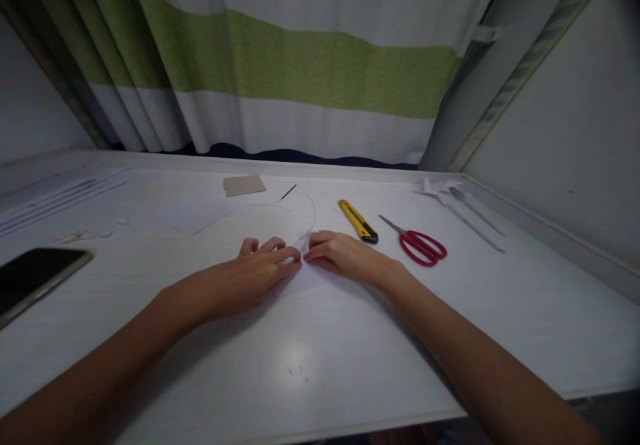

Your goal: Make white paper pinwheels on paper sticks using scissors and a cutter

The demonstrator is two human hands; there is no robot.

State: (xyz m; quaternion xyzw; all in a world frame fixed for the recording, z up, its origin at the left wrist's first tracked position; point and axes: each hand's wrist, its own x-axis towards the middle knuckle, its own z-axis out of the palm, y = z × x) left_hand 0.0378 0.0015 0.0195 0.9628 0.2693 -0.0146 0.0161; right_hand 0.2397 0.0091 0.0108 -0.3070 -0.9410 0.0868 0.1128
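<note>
At the middle of the white table, my left hand [260,272] and my right hand [345,255] meet with fingertips almost touching. Both are closed in a pinch on a piece of white paper [311,280], which lies mostly hidden under the fingers. A thin pale curved strand [315,210] arcs up behind the paper; whether it is joined to it I cannot tell. Just beyond my right hand lies a yellow utility knife [356,220]. Red-handled scissors [423,246] rest to its right, blades pointing away to the left.
A phone [40,275] lies at the left edge. Behind the hands are a white sheet [195,214], a grey cardboard piece [244,185] and a thin dark stick [289,192]. Folded paper shapes with long strips [443,192] sit at the back right. A curtain [300,65] hangs behind.
</note>
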